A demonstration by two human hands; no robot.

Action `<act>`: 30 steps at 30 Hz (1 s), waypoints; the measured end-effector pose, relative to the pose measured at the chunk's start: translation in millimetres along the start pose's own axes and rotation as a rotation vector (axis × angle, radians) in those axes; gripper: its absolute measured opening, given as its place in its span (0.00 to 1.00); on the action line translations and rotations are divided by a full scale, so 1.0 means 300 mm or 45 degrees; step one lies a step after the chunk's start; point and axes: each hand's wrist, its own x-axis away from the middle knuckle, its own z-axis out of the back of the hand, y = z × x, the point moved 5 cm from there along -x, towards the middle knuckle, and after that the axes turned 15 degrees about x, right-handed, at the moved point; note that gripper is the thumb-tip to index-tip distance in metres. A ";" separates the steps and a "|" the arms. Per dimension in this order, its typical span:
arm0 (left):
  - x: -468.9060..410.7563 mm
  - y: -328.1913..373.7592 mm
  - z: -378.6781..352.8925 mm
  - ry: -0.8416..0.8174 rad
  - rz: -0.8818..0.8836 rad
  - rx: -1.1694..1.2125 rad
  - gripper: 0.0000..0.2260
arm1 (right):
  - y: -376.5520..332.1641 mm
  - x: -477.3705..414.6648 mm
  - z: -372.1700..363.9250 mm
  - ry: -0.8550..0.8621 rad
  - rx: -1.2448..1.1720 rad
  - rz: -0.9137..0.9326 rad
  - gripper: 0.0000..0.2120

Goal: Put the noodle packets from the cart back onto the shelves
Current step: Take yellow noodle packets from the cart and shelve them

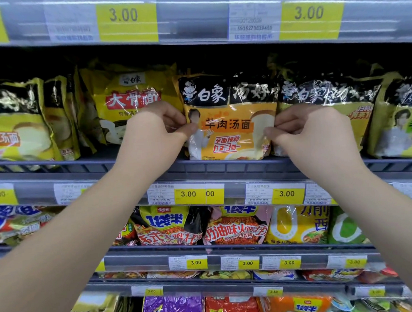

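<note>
Noodle packet (pixel 231 131), orange-fronted with a black top band, stands upright at the front of the upper-middle shelf (pixel 224 165), just above the centre of the view toward 12 o'clock, as a person slots it into the row. The left hand (pixel 152 130) pinches its 9 o'clock edge between thumb and curled fingers; the right hand (pixel 312 130) pinches the 3 o'clock edge the same way. Its bottom looks to sit right at the shelf's low front rail, so letting go too soon could tip it forward and off. The glossy film may slip from such narrow pinches. Wedged between the yellow packet (pixel 127 98) at 9 o'clock and the black-topped packet (pixel 325 96) at 3 o'clock, it could drag either one askew. No cart is in view.
</note>
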 end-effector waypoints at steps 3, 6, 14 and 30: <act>-0.011 0.005 -0.007 0.001 -0.028 -0.035 0.08 | 0.008 0.000 0.000 -0.003 -0.025 -0.014 0.04; -0.008 -0.005 0.001 0.031 -0.032 -0.040 0.09 | 0.000 0.006 -0.007 0.013 -0.004 -0.005 0.04; 0.057 0.053 0.020 0.129 -0.072 -0.187 0.14 | 0.054 0.025 0.058 0.058 -0.067 -0.051 0.07; 0.202 0.327 -0.387 -0.237 -0.341 -0.221 0.04 | 0.413 0.044 0.380 0.154 0.081 -0.223 0.05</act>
